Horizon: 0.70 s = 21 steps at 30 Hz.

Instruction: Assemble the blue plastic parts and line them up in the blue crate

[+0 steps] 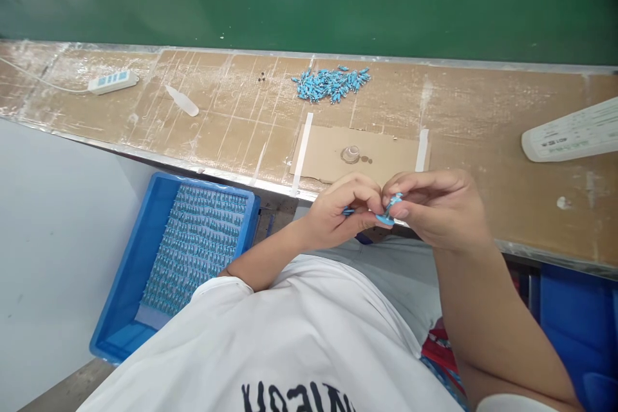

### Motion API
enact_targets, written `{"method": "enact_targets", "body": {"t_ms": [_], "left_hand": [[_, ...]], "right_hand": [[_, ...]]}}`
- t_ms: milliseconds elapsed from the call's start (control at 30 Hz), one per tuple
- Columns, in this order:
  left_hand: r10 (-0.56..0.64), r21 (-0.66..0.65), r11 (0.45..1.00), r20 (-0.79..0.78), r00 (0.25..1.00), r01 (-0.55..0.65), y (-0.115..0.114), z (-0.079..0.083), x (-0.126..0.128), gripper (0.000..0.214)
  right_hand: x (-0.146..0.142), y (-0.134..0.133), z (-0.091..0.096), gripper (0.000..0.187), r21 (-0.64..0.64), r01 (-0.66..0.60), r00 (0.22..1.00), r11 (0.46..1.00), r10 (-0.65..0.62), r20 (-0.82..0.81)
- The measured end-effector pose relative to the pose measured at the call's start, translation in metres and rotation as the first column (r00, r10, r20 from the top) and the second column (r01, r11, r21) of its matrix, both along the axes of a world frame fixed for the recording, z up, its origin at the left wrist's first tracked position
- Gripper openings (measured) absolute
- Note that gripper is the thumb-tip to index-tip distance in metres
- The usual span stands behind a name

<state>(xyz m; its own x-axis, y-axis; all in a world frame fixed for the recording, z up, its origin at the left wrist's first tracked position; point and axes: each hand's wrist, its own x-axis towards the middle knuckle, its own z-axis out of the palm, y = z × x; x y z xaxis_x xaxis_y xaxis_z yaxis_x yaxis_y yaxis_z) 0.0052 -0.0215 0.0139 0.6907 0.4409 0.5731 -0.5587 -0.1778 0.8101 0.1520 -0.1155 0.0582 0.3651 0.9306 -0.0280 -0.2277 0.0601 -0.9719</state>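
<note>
My left hand (342, 209) and my right hand (441, 209) meet just off the table's front edge, fingertips almost touching. Between them is a small light-blue plastic part (385, 219) with a rounded base, pinched by both hands. A lighter blue-and-white tip shows at my right fingers; its exact shape is too small to make out. Another small blue piece (347, 211) pokes out among the curled fingers of my left hand. Beyond the hands, a cardboard sheet (321, 164) taped to the table carries a small clear round dish (352, 153) with dark wet spots beside it.
A pile of small blue pieces (331, 85) lies farther back. To the left are a white squeeze bottle (182, 102) and a power strip (113, 82). A large white bottle (570, 132) lies at right. A blue crate (157, 206) with rows of blue parts stands below left.
</note>
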Motion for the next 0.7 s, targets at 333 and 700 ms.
{"method": "enact_targets", "body": {"t_ms": [333, 700], "left_hand": [[0.079, 0.041, 0.996, -0.037, 0.996, -0.077, -0.002, 0.0, 0.0, 0.016], [0.096, -0.018, 0.995, -0.026, 0.995, -0.097, -0.011, 0.0, 0.0, 0.022]], "right_hand": [[-0.002, -0.001, -0.003, 0.03, -0.02, 0.013, 0.999, 1.0, -0.014, -0.03], [-0.002, -0.002, -0.004, 0.031, -0.017, 0.123, 0.992, 0.992, -0.123, 0.0]]}}
